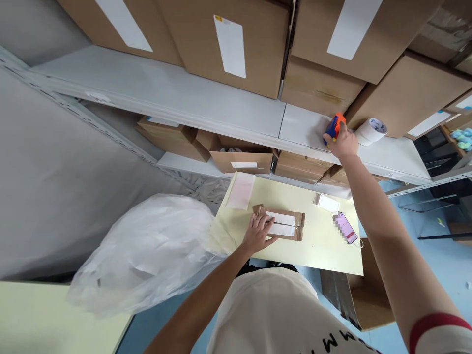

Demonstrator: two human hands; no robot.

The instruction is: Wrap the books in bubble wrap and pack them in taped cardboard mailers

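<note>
My left hand point(259, 233) lies with its fingers stretched over the left part of a flat brown cardboard package point(299, 227), which rests on the pale yellow table. White labels point(283, 218) show on the package's upper face. Up on the grey shelf, my right hand point(345, 142) closes its thumb and fingers on an orange and blue tape dispenser point(336, 125). Part of the dispenser is covered by the hand. Just right of it sits a roll of white tape point(371, 131).
A pale pink sheet point(241, 191), a small labelled packet point(327, 202) and a phone point(346, 228) with a cable lie on the table point(324, 253). Large cartons point(228, 49) fill the shelf above. A big plastic bag point(147, 246) bulges at the left; an open box point(368, 295) stands below right.
</note>
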